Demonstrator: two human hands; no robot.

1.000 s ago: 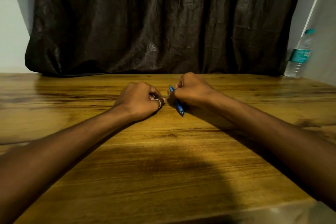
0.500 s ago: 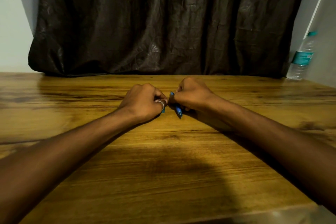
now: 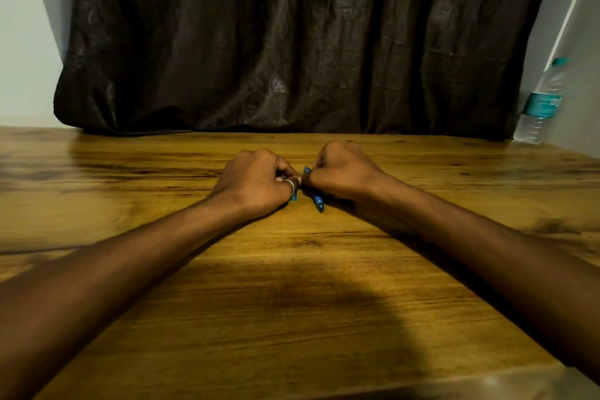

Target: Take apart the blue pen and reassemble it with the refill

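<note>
While your two fists meet at mid-frame on the wooden table (image 3: 292,269), the blue pen (image 3: 317,201) runs diagonally through your right hand (image 3: 344,172), curled tight around it, with its long end pointing down toward you. Your left hand (image 3: 256,182) is closed on what seems a small teal piece (image 3: 293,197), just left of the barrel; any pull apart runs along that slant.

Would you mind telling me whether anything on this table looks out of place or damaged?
Nothing stands out. Both hands hold blue pen parts over the wooden table; the water bottle stands upright at the far right.
</note>
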